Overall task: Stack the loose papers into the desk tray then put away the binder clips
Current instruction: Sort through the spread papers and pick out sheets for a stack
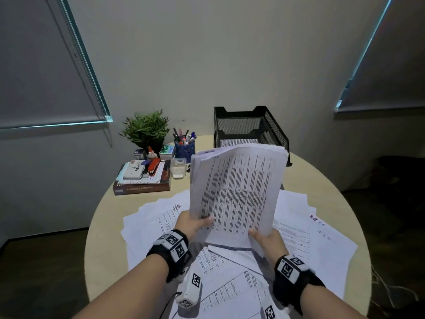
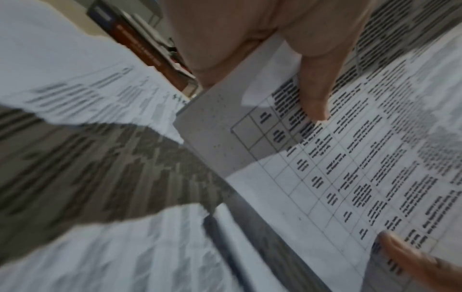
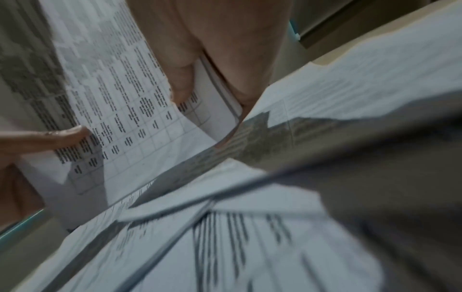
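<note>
A thick stack of printed papers [image 1: 236,189] is held up above the round table, tilted toward the black mesh desk tray [image 1: 273,132] at the back. My left hand [image 1: 195,223] pinches its near left corner, thumb on top [image 2: 315,94]. My right hand [image 1: 264,238] pinches the near right corner, thumb on the print [image 3: 182,87]. More loose papers [image 1: 305,238] lie spread over the table below the stack [image 2: 375,177]. Small dark binder clips [image 1: 188,167] peek out behind the stack's left edge, mostly hidden.
At the back left stand a potted plant [image 1: 147,130], a blue pen cup [image 1: 185,149], a clear plastic box [image 1: 179,168] and a book pile with a red stapler [image 1: 142,178]. The table edge [image 1: 96,226] curves round on both sides.
</note>
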`<action>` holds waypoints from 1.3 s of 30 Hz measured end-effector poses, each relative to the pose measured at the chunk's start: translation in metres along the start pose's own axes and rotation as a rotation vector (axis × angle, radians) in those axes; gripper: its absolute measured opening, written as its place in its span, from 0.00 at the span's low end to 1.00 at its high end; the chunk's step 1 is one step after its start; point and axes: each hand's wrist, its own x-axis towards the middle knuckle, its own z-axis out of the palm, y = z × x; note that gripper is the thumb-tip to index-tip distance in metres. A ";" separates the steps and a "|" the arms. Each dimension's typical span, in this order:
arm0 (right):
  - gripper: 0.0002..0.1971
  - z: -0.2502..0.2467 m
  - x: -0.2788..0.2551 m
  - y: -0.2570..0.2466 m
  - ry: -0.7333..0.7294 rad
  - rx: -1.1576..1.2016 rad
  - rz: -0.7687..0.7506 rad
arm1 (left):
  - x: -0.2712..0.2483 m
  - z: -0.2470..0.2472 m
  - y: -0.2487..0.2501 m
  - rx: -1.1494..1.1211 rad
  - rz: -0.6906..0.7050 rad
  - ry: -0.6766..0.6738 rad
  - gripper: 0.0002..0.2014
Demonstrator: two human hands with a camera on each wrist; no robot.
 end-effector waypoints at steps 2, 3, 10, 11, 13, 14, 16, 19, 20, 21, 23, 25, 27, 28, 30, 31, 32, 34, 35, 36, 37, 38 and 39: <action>0.14 -0.011 0.005 -0.015 0.024 -0.033 -0.052 | 0.008 0.008 0.016 0.072 0.019 0.002 0.12; 0.12 -0.017 0.007 -0.024 0.037 -0.046 -0.078 | 0.010 0.014 0.025 0.075 0.037 0.010 0.11; 0.15 -0.064 0.049 -0.075 0.096 -0.007 -0.148 | 0.042 0.061 0.082 -0.117 0.090 -0.027 0.13; 0.16 -0.069 0.058 -0.080 0.106 0.002 -0.141 | 0.047 0.062 0.086 -0.003 0.086 -0.055 0.12; 0.17 -0.079 0.077 -0.088 0.121 0.007 -0.127 | 0.052 0.065 0.092 0.081 0.017 -0.142 0.10; 0.16 -0.083 0.088 -0.092 0.119 0.032 -0.111 | 0.054 0.068 0.094 0.059 -0.040 -0.194 0.10; 0.15 -0.088 0.107 -0.098 0.108 0.061 -0.078 | 0.058 0.075 0.101 0.020 -0.096 -0.257 0.13; 0.15 -0.090 0.134 -0.111 0.101 0.042 -0.102 | 0.079 0.082 0.114 -0.012 -0.107 -0.272 0.14; 0.15 -0.089 0.142 -0.117 0.095 0.065 -0.112 | 0.087 0.083 0.120 -0.039 -0.107 -0.255 0.15; 0.14 -0.088 0.150 -0.123 0.085 0.091 -0.123 | 0.096 0.085 0.124 -0.052 -0.099 -0.231 0.16; 0.16 -0.085 0.166 -0.135 0.052 0.129 -0.148 | 0.113 0.088 0.131 -0.029 -0.078 -0.156 0.18; 0.18 -0.082 0.183 -0.144 -0.035 0.164 -0.158 | 0.128 0.089 0.133 0.019 -0.067 -0.046 0.19; 0.20 -0.079 0.199 -0.147 -0.113 0.179 -0.135 | 0.139 0.089 0.132 0.093 -0.057 0.050 0.17; 0.20 -0.077 0.205 -0.146 -0.135 0.163 -0.125 | 0.143 0.090 0.132 0.167 -0.039 0.093 0.15; 0.19 -0.073 0.215 -0.143 -0.122 0.085 -0.133 | 0.148 0.089 0.131 0.405 0.022 0.183 0.09; 0.18 -0.072 0.218 -0.142 -0.091 0.028 -0.149 | 0.149 0.088 0.132 0.541 0.048 0.224 0.08; 0.17 -0.072 0.220 -0.140 -0.042 -0.055 -0.175 | 0.151 0.087 0.132 0.669 0.068 0.262 0.09; 0.13 -0.073 0.219 -0.140 0.064 -0.299 -0.236 | 0.151 0.088 0.133 0.829 0.087 0.313 0.11; 0.12 -0.073 0.217 -0.140 0.110 -0.429 -0.265 | 0.150 0.089 0.134 0.854 0.096 0.337 0.14; 0.11 -0.073 0.214 -0.141 0.140 -0.533 -0.289 | 0.149 0.090 0.134 0.856 0.107 0.360 0.16; 0.11 -0.073 0.211 -0.141 0.150 -0.602 -0.308 | 0.147 0.091 0.134 0.843 0.116 0.379 0.19; 0.12 -0.072 0.208 -0.142 0.151 -0.652 -0.321 | 0.145 0.091 0.133 0.829 0.127 0.392 0.20; 0.13 -0.070 0.205 -0.142 0.152 -0.694 -0.334 | 0.144 0.090 0.131 0.827 0.136 0.389 0.20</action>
